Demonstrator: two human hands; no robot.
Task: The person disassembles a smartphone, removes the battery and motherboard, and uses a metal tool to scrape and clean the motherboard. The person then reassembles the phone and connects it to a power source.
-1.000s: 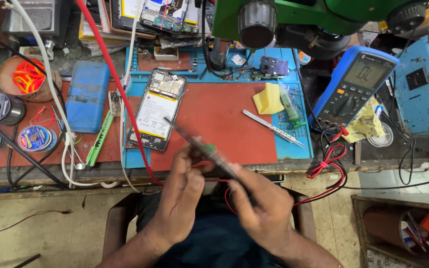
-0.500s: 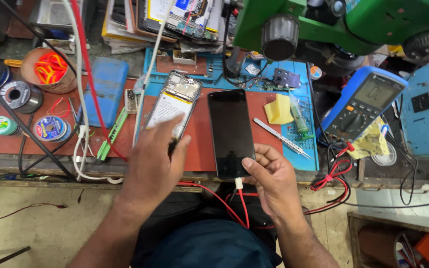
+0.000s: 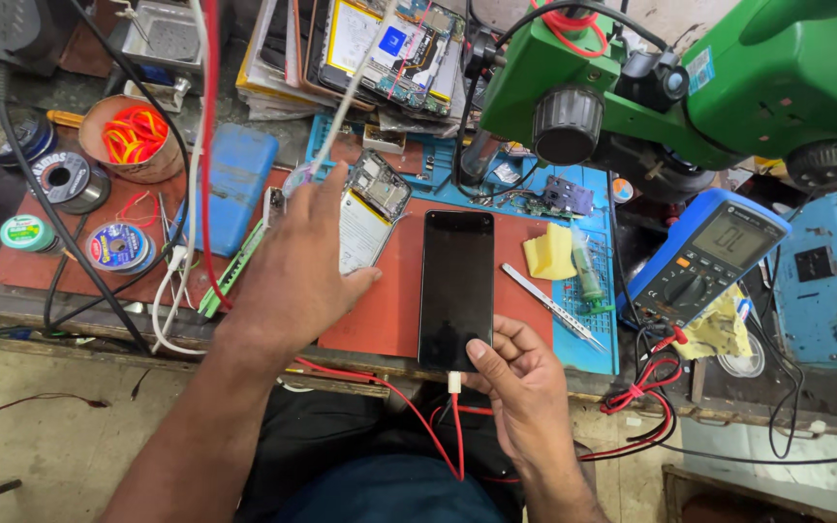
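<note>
The green microscope (image 3: 728, 87) stands beyond both hands. The right hand (image 3: 525, 387) pinches the near end of the black phone (image 3: 456, 286), flat on the red mat (image 3: 515, 320), testing it seemingly. The left hand (image 3: 293, 261), fingers spread and holding nothing, hovers over the opened phone (image 3: 365, 218); grasping it needs care.

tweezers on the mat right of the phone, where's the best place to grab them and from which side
Probably the middle of the tweezers, pinched across the narrow width from above. They lie flat and slanted on the blue mat, so only the top and thin edges are open. The right hand, now on the phone, is nearest; the sponge sits close by the upper end.
</note>
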